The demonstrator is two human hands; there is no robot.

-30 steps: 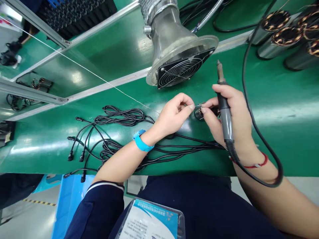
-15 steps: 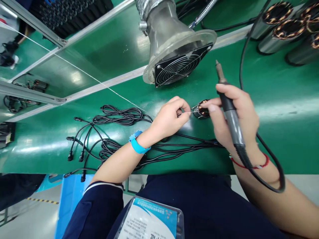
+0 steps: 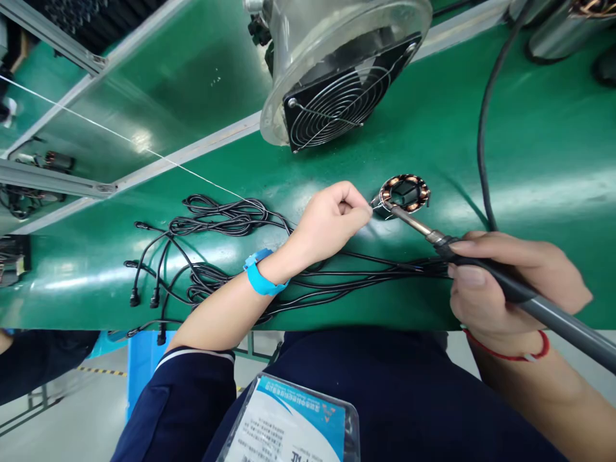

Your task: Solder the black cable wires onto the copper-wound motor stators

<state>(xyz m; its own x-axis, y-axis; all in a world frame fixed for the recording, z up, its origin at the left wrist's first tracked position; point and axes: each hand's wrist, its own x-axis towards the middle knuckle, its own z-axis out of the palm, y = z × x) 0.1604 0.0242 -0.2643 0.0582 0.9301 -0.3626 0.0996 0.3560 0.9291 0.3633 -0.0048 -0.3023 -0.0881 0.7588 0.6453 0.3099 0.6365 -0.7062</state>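
Observation:
My right hand [image 3: 514, 289] is closed round the dark handle of a soldering iron [image 3: 505, 276]. The iron's metal tip reaches left to the near rim of a small motor stator [image 3: 418, 204] with copper windings, standing on the green bench. My left hand [image 3: 334, 218], with a blue band on its wrist, is pinched at the stator's left side. Thin wires [image 3: 378, 206] run from its fingertips to the stator's rim. Whether the tip touches a wire or the winding is too small to tell.
Black cables [image 3: 216, 221] with connectors lie coiled left of my left forearm, and their ends run under it to the right. A fume duct with a fan [image 3: 337, 109] hangs behind the stator. Larger metal stators [image 3: 568, 32] stand at the back right. The iron's cord [image 3: 486, 147] loops at right.
My right hand has moved right and down, swinging the soldering iron from upright to pointing left, its tip now at the stator. Its fingers have left the stator. My left hand stays pinched there.

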